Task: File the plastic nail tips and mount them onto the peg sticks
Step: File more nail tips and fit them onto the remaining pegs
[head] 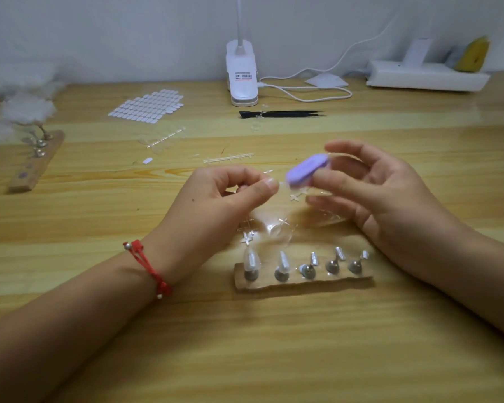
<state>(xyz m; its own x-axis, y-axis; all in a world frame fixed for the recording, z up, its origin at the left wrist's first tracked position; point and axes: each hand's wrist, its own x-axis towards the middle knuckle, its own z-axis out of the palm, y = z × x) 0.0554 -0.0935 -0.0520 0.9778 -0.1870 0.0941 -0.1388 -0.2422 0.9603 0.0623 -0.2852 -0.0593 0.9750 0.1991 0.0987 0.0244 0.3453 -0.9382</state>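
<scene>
Fingers (266, 187) of left hand (230, 196) pinching blurred clear nail tip (280, 185); right hand (384, 193) gripping purple file (307, 169) between thumb and forefinger, just beside tip, both hovering above peg sticks (306, 263) on bench (274, 344).

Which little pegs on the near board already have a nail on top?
The leftmost peg and the second peg wear clear nail tips; the other three are bare.

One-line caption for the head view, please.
Right hand holds a purple file at a clear nail tip pinched by the left hand, near a five-peg board.
</scene>
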